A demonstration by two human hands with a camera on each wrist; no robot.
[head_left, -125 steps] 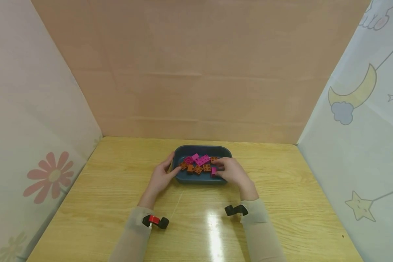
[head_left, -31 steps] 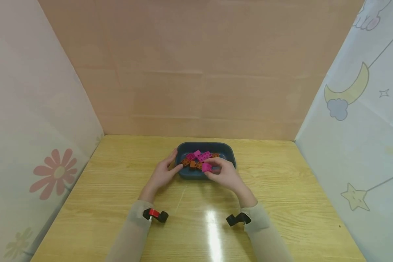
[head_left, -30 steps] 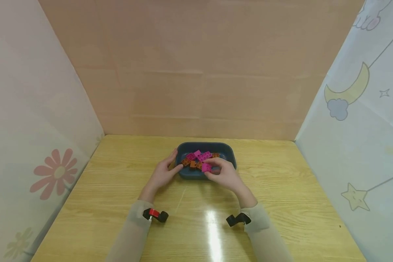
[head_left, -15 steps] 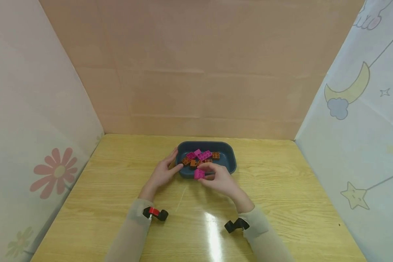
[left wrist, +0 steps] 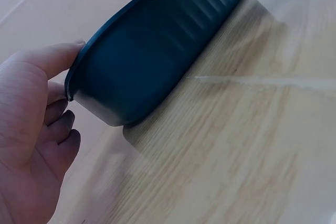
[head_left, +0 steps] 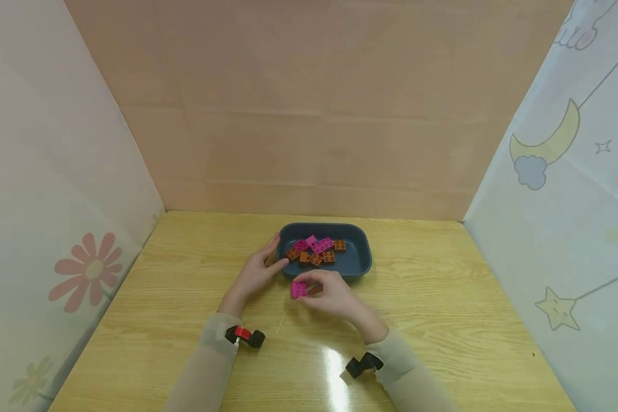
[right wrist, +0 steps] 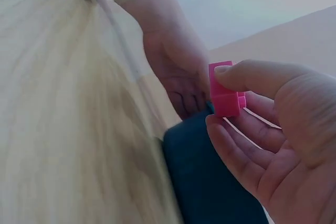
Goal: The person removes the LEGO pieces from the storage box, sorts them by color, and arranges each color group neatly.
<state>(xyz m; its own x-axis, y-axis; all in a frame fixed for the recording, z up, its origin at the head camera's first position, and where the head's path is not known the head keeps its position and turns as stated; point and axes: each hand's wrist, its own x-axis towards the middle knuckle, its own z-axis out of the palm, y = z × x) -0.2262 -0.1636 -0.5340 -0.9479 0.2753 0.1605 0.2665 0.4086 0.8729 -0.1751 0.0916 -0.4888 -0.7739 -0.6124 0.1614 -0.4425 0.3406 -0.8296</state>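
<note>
Pinched between the thumb and fingertips of my right hand (head_left: 333, 294) is a pink toy building brick (head_left: 298, 290), with its studs showing. It is just in front of the near rim of the dark blue tray (head_left: 357, 268). In the right wrist view the brick (right wrist: 224, 95) shows a smooth side, studs toward the palm. My left hand (head_left: 254, 276) grips the tray's left end, thumb at the rim and the other fingers along the outer wall. Inside the tray are several orange bricks (head_left: 329, 257) and several pink ones, including a longer pink brick (head_left: 321, 245).
The tray stands on a wooden table (head_left: 422, 297) toward its far side. A tan backdrop (head_left: 314, 143) rises behind, with patterned side walls (head_left: 556, 229) left and right. Each sleeve carries a black wrist mount (head_left: 364, 364).
My right hand has picked the pink brick out of the tray's right side and carried it left and toward me, past the near rim. The left hand keeps hold of the tray.
</note>
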